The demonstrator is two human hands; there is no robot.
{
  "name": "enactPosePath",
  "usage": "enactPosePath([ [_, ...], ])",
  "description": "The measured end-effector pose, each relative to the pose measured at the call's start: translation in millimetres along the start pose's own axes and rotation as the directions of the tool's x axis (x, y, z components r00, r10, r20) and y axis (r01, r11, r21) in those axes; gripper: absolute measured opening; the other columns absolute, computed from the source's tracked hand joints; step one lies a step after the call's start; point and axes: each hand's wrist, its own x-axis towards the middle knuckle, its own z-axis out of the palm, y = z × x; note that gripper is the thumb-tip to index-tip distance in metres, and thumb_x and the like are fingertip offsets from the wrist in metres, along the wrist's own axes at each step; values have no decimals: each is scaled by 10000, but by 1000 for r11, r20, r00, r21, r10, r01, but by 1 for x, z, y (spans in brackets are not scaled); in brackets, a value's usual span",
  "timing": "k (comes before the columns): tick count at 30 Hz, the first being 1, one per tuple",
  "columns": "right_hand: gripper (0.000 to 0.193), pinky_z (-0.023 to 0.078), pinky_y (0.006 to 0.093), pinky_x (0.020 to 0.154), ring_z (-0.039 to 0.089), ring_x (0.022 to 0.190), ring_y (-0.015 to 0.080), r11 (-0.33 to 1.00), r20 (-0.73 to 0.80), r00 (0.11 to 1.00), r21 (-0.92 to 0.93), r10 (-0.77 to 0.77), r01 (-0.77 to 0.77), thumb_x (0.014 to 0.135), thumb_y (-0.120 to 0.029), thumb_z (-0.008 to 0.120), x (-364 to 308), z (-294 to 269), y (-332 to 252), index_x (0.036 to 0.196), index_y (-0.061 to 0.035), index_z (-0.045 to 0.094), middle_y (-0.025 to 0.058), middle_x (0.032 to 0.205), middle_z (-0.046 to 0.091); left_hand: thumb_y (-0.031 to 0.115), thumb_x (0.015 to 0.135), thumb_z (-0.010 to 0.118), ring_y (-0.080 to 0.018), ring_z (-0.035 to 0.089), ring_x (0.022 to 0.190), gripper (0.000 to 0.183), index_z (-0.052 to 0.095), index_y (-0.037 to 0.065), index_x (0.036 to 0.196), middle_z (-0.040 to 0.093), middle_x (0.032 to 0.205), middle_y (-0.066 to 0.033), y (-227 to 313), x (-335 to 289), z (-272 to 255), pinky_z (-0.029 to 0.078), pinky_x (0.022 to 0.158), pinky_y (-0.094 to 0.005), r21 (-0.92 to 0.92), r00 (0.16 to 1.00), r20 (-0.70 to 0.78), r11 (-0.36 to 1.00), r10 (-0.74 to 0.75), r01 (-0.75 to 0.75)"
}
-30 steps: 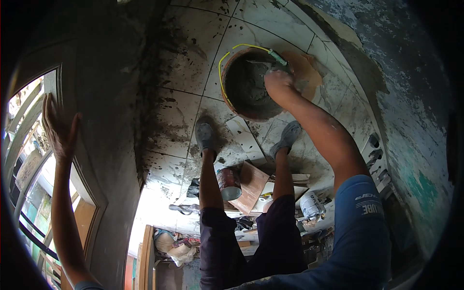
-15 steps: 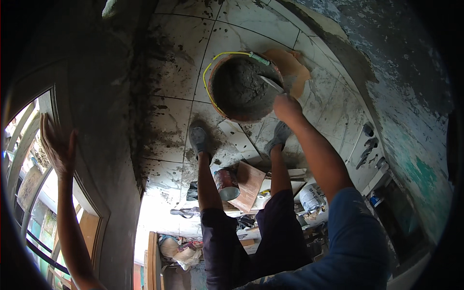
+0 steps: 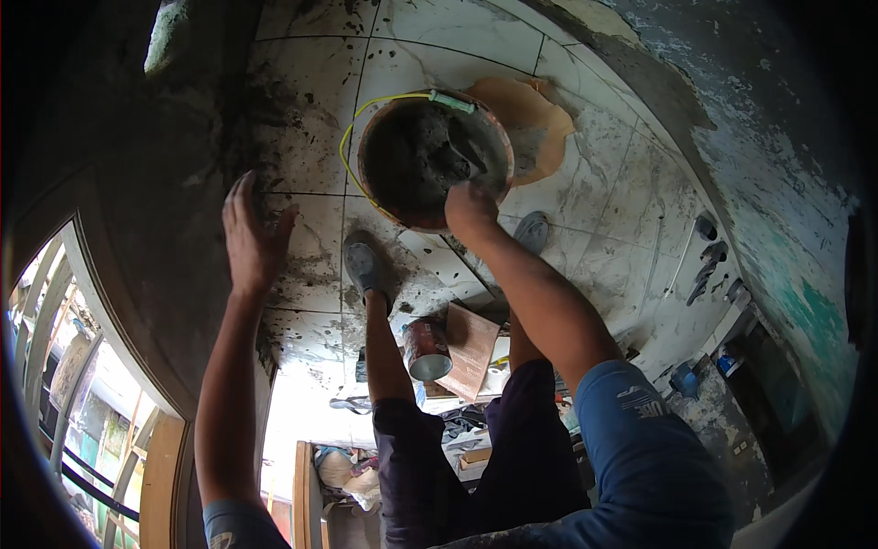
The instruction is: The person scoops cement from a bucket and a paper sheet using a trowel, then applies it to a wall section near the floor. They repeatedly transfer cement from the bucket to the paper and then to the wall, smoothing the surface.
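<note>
A round bucket (image 3: 366, 156) of wet grey mortar (image 3: 412, 151) stands on the tiled floor in front of my feet. Its yellow wire handle, with a pale green grip (image 3: 453, 101), lies over the far rim. My right hand (image 3: 473, 210) is closed at the near right rim around a trowel (image 3: 465, 146), whose blade dips into the mortar; the trowel's handle is hidden in my fist. My left hand (image 3: 256, 233) hangs in the air left of the bucket, fingers stretched and thumb apart, holding nothing.
A torn brown sheet (image 3: 540, 128) lies right of the bucket. Near my legs are a dark can (image 3: 426, 349) and a reddish-brown board (image 3: 471, 343). A barred window (image 3: 69, 339) in a wooden frame is at left. Tools (image 3: 706, 265) lie along the right wall.
My left hand has left the window frame and swung right toward the bucket. My right hand has shifted left and nearer, and the trowel blade now sits down in the mortar.
</note>
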Motion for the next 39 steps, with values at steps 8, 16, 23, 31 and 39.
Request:
enactPosePath([
  [8, 297, 547, 412, 754, 655, 847, 383, 942, 137, 983, 326, -124, 74, 818, -161, 585, -69, -21, 64, 989, 81, 605, 286, 1020, 614, 271, 908, 632, -238, 568, 1071, 531, 428, -12, 1309, 595, 1157, -125, 7, 53, 146, 463, 925, -365, -629, 748, 654, 467, -113, 621],
  [16, 350, 506, 351, 817, 576, 976, 283, 396, -298, 950, 864, -98, 312, 773, -17, 592, -8, 42, 115, 1118, 8, 533, 170, 990, 507, 199, 961, 539, -91, 598, 726, 207, 533, 96, 1140, 612, 897, -6, 5, 48, 175, 522, 564, -276, -634, 699, 652, 294, -293, 715],
  [23, 341, 483, 403, 826, 584, 937, 383, 581, -316, 938, 741, -142, 337, 780, -94, 597, -16, 59, 220, 1098, 14, 537, 239, 1061, 548, 170, 942, 572, -106, 597, 660, 224, 526, 65, 1135, 613, 852, -20, 96, 41, 221, 506, 552, -277, -716, 749, 630, 220, -203, 662],
  [31, 275, 506, 482, 771, 636, 832, 407, 957, 30, 976, 195, 214, -216, 835, -192, 547, -98, 0, 304, 970, 44, 589, 234, 845, 643, 97, 926, 567, -137, 607, 819, 227, 477, 62, 1131, 643, 925, -70, 193, 17, 300, 525, 686, -313, -693, 733, 669, 252, -122, 675],
  [39, 234, 544, 442, 707, 670, 815, 370, 999, 54, 998, 37, -18, 16, 842, -112, 495, -36, 98, 249, 785, 19, 680, 230, 842, 668, 95, 915, 564, -141, 599, 876, 284, 462, 61, 1177, 645, 1043, -96, 234, 4, 319, 503, 724, -289, -662, 723, 684, 331, -99, 672],
])
